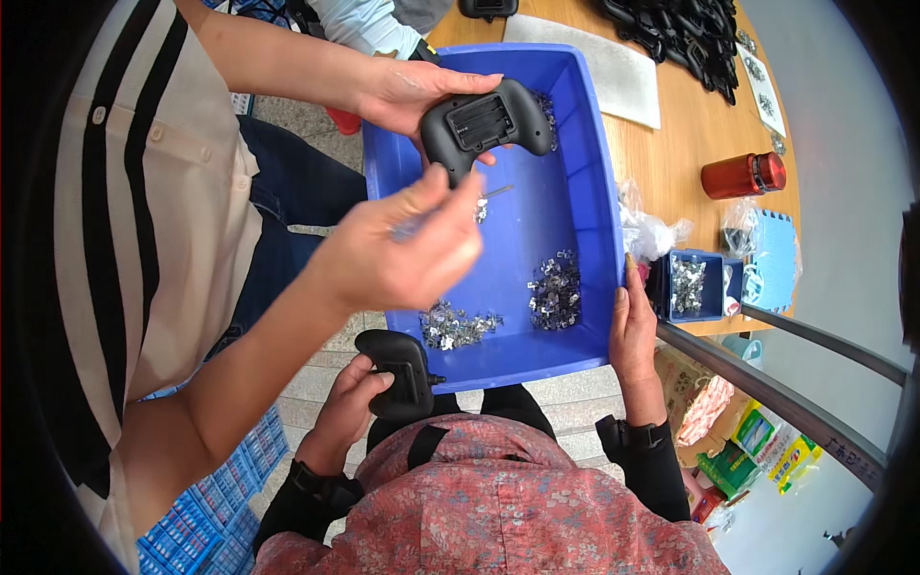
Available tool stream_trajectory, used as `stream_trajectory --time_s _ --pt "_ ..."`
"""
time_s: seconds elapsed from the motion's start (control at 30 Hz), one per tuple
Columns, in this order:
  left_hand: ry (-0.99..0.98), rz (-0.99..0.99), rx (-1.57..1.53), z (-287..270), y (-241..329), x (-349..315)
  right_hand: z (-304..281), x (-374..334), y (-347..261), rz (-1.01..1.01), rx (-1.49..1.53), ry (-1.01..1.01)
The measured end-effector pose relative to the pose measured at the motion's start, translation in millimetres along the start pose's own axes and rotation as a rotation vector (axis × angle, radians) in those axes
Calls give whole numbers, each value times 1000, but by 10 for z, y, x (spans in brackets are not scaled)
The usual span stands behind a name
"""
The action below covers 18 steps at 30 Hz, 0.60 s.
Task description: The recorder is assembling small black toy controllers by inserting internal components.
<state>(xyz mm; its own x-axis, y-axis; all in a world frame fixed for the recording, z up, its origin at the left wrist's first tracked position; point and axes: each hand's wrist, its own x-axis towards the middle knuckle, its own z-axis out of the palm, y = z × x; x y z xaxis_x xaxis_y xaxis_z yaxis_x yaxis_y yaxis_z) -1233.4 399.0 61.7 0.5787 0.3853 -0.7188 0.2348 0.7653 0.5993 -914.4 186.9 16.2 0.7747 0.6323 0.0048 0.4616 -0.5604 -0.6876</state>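
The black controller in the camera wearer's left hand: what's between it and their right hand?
In the head view, the near end of the blue tub lies between the black controller and the right hand; little metal bits are inside the tub.

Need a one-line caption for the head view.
Left hand holds a black controller, right hand touches a blue bin of small metallic parts; a co-worker's hand holds another controller.

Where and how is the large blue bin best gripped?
The large blue bin is probably best gripped by its left and right walls, from outside: they face each other, with metal pieces inside. The right hand is at the right wall; the left hand holds a black controller.
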Motion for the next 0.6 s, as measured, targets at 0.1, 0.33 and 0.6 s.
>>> stream_trajectory --time_s 0.1,0.33,0.6 --pt "-22 -65 -19 -10 -8 50 -28 -31 73 27 -25 8" --pt "-7 -31 13 -39 -67 38 -9 -37 80 12 -17 -3" --pt "-20 -23 2 -50 -83 44 -18 -38 67 13 -17 -3"
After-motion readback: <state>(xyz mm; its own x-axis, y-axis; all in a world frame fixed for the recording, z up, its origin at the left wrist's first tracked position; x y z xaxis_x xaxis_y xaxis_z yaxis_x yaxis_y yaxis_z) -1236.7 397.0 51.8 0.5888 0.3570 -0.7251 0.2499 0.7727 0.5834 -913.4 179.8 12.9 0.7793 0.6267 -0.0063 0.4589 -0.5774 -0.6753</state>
